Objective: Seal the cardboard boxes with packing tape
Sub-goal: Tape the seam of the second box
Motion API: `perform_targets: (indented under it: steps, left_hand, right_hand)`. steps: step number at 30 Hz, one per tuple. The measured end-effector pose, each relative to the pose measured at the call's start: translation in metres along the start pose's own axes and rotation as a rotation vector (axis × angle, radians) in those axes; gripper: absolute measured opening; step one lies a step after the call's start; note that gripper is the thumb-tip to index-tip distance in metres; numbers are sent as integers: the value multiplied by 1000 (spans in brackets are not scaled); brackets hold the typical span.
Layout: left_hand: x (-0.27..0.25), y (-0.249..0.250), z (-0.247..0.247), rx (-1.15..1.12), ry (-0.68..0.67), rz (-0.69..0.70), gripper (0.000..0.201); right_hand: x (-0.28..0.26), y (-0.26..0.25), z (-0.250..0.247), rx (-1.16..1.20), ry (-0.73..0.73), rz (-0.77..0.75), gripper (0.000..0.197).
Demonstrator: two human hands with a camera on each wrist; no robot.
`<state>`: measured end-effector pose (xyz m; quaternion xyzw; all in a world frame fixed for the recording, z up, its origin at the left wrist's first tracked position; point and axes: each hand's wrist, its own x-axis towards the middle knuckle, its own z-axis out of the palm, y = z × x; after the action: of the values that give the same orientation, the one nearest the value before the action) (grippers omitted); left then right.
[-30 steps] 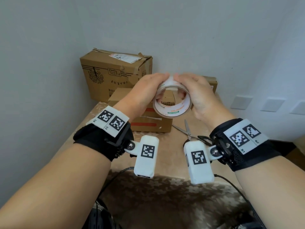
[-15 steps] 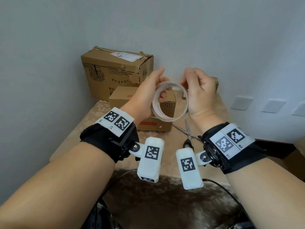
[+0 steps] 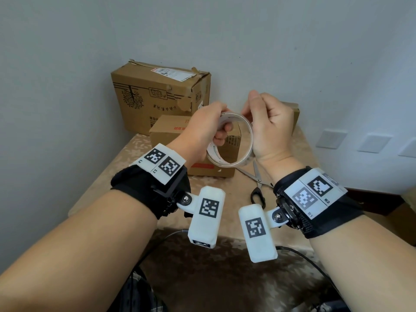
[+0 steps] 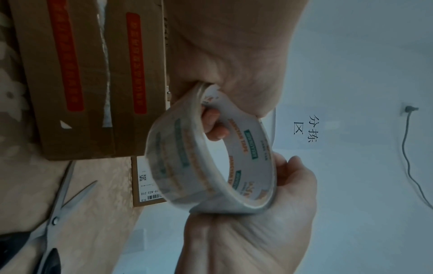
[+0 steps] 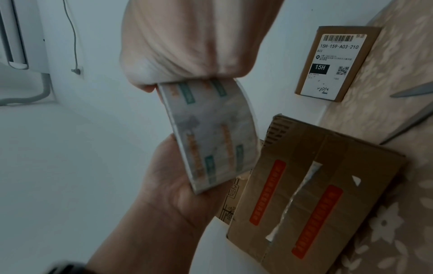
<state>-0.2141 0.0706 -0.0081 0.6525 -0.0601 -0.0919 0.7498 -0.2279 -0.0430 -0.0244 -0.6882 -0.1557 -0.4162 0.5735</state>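
Note:
A roll of clear packing tape [image 3: 225,164] with green and orange print is held in the air over the table by both hands. My left hand [image 3: 216,122] grips its left side, with fingers [image 4: 213,122] hooked inside the core. My right hand [image 3: 252,113] holds the right side of the roll [image 4: 187,166], thumb raised. Below stands a small cardboard box [image 3: 177,131] with red stripes; its top seam [image 5: 302,189] shows torn old tape. A bigger box [image 3: 157,97] stands behind it. A third, labelled box [image 5: 335,63] lies at the right.
Scissors [image 3: 256,176] lie open on the patterned tablecloth [image 3: 126,158], just right of the small box and under my right wrist. The table stands in a corner between two grey walls. Cables hang below the table's front edge.
The roll has been turned from facing me to nearly edge-on. My right hand has shifted from the top of the roll to its right side, and its thumb has lifted.

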Motion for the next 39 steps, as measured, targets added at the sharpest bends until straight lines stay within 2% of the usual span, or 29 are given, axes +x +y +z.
perform_targets:
  steps: [7, 11, 14, 16, 19, 21, 24, 27, 29, 31, 32, 35, 36, 39]
  left_hand:
    - [-2, 1, -1, 64, -2, 10, 30]
    - [-3, 10, -2, 166, 78, 203, 14]
    - [-2, 11, -4, 205, 20, 316, 24]
    - [-1, 7, -5, 249, -33, 367, 34]
    - [-1, 3, -8, 240, -59, 351, 50]
    - [-1, 1, -6, 247, -73, 345, 45]
    - [-1, -2, 0, 285, -150, 372, 29]
    - [-2, 1, -1, 180, -187, 333, 32]
    - [-5, 5, -3, 173, -116, 364, 30]
    - [-4, 6, -7, 289, 25, 425, 24]
    - [-4, 7, -10, 363, 15, 427, 37]
    - [-2, 6, -16, 583, -273, 322, 98]
    - [-3, 5, -16, 632, -331, 312, 104]
    - [-4, 6, -17, 779, -300, 373, 90]
  right_hand:
    - [0, -4, 2, -10, -60, 84, 38]
    - [16, -7, -3, -175, -83, 194, 25]
    - [27, -6, -9, -215, -113, 304, 14]
    - [28, -6, -10, -274, -133, 299, 19]
    - [25, -7, -12, -393, -139, 268, 24]
    - [24, -10, -11, -448, -185, 254, 28]
    - [20, -8, -3, -469, -287, 287, 45]
    - [19, -6, -2, -364, -234, 300, 47]
    - [18, -4, -4, -290, -195, 283, 39]
    - [16, -3, -4, -212, -139, 293, 28]
    - [15, -2, -3, -156, -105, 306, 22]
    - [13, 1, -3, -30, -43, 316, 10]
    - [13, 0, -5, -47, -38, 299, 9]
    - [13, 1, -9, -161, 26, 162, 31]
